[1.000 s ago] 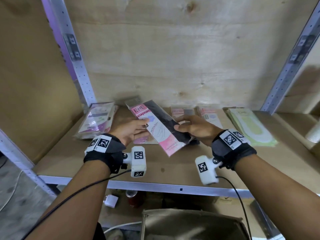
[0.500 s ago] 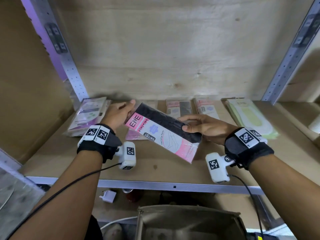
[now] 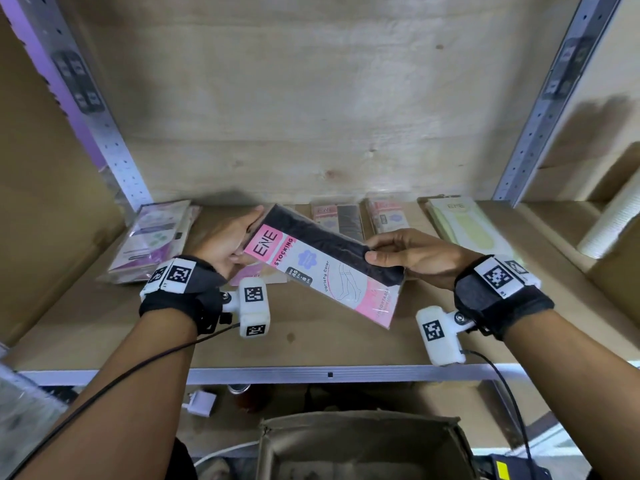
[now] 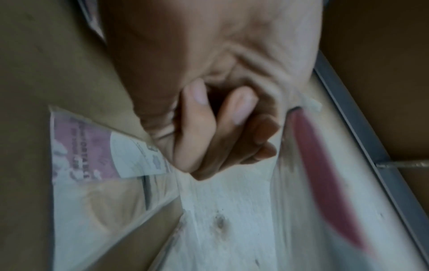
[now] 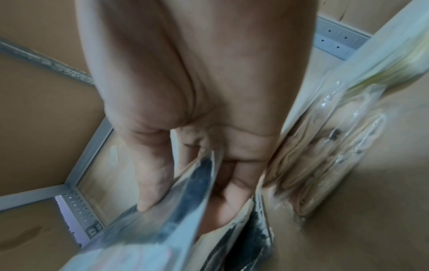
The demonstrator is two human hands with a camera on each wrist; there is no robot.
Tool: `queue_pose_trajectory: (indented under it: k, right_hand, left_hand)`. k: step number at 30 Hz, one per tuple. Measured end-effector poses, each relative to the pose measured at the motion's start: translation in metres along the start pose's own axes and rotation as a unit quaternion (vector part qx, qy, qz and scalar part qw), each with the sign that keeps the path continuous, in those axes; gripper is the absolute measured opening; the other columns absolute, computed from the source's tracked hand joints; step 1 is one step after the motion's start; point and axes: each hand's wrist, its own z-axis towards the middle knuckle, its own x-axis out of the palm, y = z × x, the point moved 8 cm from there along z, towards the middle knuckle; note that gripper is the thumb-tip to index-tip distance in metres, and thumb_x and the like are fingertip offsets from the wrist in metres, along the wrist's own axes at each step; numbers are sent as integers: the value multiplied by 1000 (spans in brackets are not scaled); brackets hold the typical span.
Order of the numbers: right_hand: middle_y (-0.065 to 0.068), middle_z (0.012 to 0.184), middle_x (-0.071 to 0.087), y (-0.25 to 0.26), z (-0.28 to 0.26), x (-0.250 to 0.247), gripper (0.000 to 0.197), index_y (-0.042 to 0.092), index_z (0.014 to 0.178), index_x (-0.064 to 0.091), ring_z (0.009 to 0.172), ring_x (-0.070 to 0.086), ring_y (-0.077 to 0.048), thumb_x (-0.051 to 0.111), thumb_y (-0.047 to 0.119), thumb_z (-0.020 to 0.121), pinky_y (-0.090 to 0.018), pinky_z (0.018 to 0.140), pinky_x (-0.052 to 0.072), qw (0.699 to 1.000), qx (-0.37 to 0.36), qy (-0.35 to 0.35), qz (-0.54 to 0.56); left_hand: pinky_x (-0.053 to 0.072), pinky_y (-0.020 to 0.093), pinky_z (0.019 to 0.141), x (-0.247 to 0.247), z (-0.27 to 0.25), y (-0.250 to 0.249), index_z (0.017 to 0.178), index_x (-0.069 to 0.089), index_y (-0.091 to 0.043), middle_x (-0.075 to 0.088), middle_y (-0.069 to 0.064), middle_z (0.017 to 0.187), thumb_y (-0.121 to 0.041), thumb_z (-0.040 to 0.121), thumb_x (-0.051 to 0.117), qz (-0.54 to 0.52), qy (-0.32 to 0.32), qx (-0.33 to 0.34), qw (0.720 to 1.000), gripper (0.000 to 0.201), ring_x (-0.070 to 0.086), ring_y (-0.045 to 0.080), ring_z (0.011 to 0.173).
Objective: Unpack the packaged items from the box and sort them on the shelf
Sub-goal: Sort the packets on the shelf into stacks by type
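A flat stocking package (image 3: pixel 322 271), pink and white with black hosiery inside, is held tilted above the wooden shelf (image 3: pixel 104 323). My left hand (image 3: pixel 228 244) grips its upper-left end, fingers along the far edge and thumb at the near edge. My right hand (image 3: pixel 398 251) pinches its right side, thumb on top and fingers beneath. In the right wrist view the package (image 5: pixel 185 201) sits between thumb and fingers. The left wrist view is blurred and shows the left hand (image 4: pixel 220 128) with curled fingers. The cardboard box (image 3: pixel 363 445) stands below the shelf.
Lying on the shelf are purple packs (image 3: pixel 156 237) at left, a pink pack (image 3: pixel 259 277) under the held one, two pink packs (image 3: pixel 337 220) at the back and green packs (image 3: pixel 464 226) at right. A white roll (image 3: pixel 616 220) lies beyond the right post.
The package has turned flatter and shifted right. My left hand slid from under its middle to its upper-left end. My right hand keeps its pinch.
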Motion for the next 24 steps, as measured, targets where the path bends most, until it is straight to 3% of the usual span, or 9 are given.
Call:
queue_pose_trajectory:
  k: [3, 5, 7, 9, 13, 17, 20, 22, 24]
  right_hand:
    - [-14, 102, 71, 0, -4, 1, 28, -8, 119, 62, 87, 68, -23, 61, 6, 95, -23, 74, 56, 1000, -12, -5, 4]
    - [-16, 104, 69, -2, -6, 0, 30, -9, 120, 61, 92, 65, -26, 62, 5, 94, -26, 80, 55, 1000, -14, -15, 7]
    - [-15, 103, 70, -2, -7, -4, 27, -7, 117, 63, 93, 65, -28, 63, 6, 93, -27, 81, 54, 999, -19, -38, 24]
    - [-15, 101, 70, 0, -6, -8, 21, -2, 111, 67, 92, 66, -28, 65, 6, 92, -28, 79, 55, 996, -22, -70, 52]
    - [-19, 105, 69, 3, -1, -12, 19, 5, 106, 67, 80, 69, -23, 71, 8, 88, -28, 65, 54, 983, -16, -143, 118]
    - [-23, 98, 70, 9, 9, -9, 12, 9, 87, 63, 65, 69, -22, 73, 2, 86, -24, 55, 53, 969, -31, -186, 159]
    - [-14, 85, 68, 9, 18, -11, 20, 6, 93, 58, 49, 65, -9, 74, -2, 83, -17, 43, 48, 958, -37, -222, 178]
    - [-11, 81, 67, 8, 23, -12, 23, 9, 90, 57, 49, 65, -9, 76, -1, 82, -18, 44, 49, 956, -34, -241, 167]
    - [-14, 89, 69, 7, 27, -14, 24, 11, 86, 57, 65, 71, -19, 78, 0, 80, -26, 56, 56, 956, -30, -250, 151]
  left_hand:
    - [16, 15, 29, 6, 1, 5, 51, 59, -17, 42, -2, 36, -51, 102, 40, -36, 34, -8, 999, 65, 24, 6, 25]
    - [20, 18, 37, -1, 5, 11, 66, 67, -15, 50, -2, 45, -58, 99, 42, -56, -2, -17, 998, 59, 29, 7, 31]
    - [30, 17, 38, -12, 9, 19, 89, 68, -15, 58, 1, 61, -63, 94, 48, -133, -62, -33, 989, 52, 39, 8, 38]
    - [38, 16, 37, -17, 11, 25, 91, 67, -11, 62, 3, 67, -67, 91, 48, -173, -101, -35, 979, 59, 47, 8, 42]
    - [53, 20, 49, 1, 8, 31, 107, 71, -12, 75, 6, 84, -72, 86, 52, -102, -75, -48, 991, 67, 64, 10, 56]
    - [59, 24, 65, 39, 2, 27, 114, 68, -14, 76, 9, 101, -59, 75, 75, 15, -10, -47, 999, 60, 73, 16, 76]
    - [60, 23, 70, 62, 2, 22, 117, 68, -14, 77, 8, 104, -38, 81, 79, 18, 46, -21, 999, 45, 74, 19, 88]
    - [61, 25, 76, 68, 4, 18, 119, 67, -14, 77, 7, 108, -25, 85, 77, 15, 55, 2, 998, 37, 74, 21, 97]
    - [61, 25, 76, 68, 7, 17, 119, 67, -11, 76, 5, 110, -17, 86, 75, 14, 50, 14, 999, 35, 74, 21, 101]
